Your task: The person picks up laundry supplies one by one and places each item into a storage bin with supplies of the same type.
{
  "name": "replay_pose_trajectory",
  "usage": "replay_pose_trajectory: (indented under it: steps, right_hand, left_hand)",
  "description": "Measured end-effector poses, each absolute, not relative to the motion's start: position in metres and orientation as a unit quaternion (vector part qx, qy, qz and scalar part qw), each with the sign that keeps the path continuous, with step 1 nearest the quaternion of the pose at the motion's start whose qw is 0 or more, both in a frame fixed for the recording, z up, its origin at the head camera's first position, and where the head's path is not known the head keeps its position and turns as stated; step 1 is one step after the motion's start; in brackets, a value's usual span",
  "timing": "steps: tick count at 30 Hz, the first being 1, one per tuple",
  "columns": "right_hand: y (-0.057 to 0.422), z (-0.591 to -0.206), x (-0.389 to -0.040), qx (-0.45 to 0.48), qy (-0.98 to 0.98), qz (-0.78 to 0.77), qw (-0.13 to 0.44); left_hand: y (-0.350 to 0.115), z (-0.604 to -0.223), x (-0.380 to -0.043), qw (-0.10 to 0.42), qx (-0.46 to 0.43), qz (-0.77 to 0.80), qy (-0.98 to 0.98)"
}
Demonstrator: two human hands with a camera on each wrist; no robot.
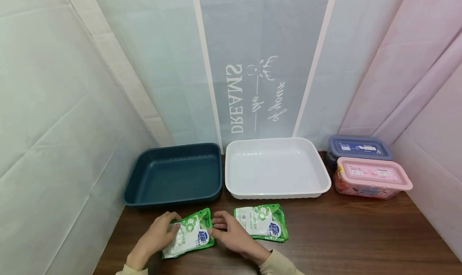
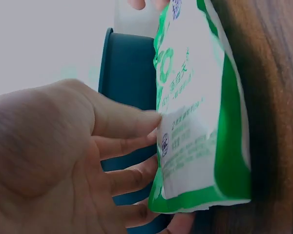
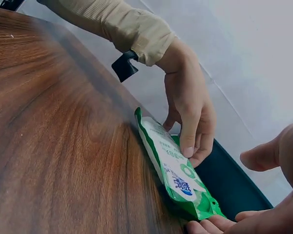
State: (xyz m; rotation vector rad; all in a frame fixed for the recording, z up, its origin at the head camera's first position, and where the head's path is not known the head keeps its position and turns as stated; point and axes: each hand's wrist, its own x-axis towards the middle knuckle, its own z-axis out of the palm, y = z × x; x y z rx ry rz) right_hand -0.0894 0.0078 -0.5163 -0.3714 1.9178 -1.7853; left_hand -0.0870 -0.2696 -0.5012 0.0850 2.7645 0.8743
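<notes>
A green-and-white detergent bag [image 1: 193, 232] lies at the front of the table, before the dark teal tray [image 1: 173, 180]. My left hand [image 1: 156, 235] holds its left part, thumb [image 2: 136, 122] on the printed face and fingers reaching behind the edge. At the bag's right end is my right hand [image 1: 234, 234]. In the right wrist view, the right fingertips [image 3: 210, 226] are right at the green end, and the thumb [image 3: 261, 156] stands apart from the bag. A second detergent bag [image 1: 261, 223] of the same print lies flat to the right, partly behind my right hand.
A white tray [image 1: 276, 170] stands to the right of the teal one. Farther right are a pink-lidded box [image 1: 373, 176] and a blue-lidded box [image 1: 359, 148] behind it. Pale curtain-like walls [image 1: 260, 34] close off the back and sides of the brown wooden table [image 1: 361, 235].
</notes>
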Motion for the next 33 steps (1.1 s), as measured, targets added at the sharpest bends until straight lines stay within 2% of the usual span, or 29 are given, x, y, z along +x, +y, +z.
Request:
replay_pose_trajectory:
  steps: [6,12,15,22,24,29,33]
  right_hand:
    - [0.007,-0.519,-0.091,-0.125,0.69,-0.668,0.249]
    - [0.006,-0.52,-0.09,-0.116,0.693,-0.674,0.228]
    - [0.006,-0.52,-0.089,-0.109,0.69,-0.68,0.222]
    - [0.007,-0.522,-0.088,-0.108,0.682,-0.692,0.211]
    - [0.008,-0.522,-0.088,-0.111,0.679,-0.695,0.209]
    - [0.01,-0.521,-0.091,-0.12,0.669,-0.704,0.204]
    - [0.01,-0.52,-0.094,-0.114,0.659,-0.718,0.195]
  left_hand:
    - [-0.273,-0.499,-0.088,0.142,0.032,0.333,0.932]
    - [-0.287,-0.51,-0.09,0.177,0.083,0.373,0.907]
    - [-0.299,-0.53,-0.094,0.193,0.103,0.389,0.895]
    - [-0.337,-0.602,-0.111,0.211,0.125,0.447,0.86]
    - [-0.33,-0.586,-0.105,0.219,0.123,0.463,0.85]
    - [-0.301,-0.517,-0.083,0.246,0.111,0.512,0.815]
    - [-0.301,-0.512,-0.081,0.263,0.103,0.557,0.781]
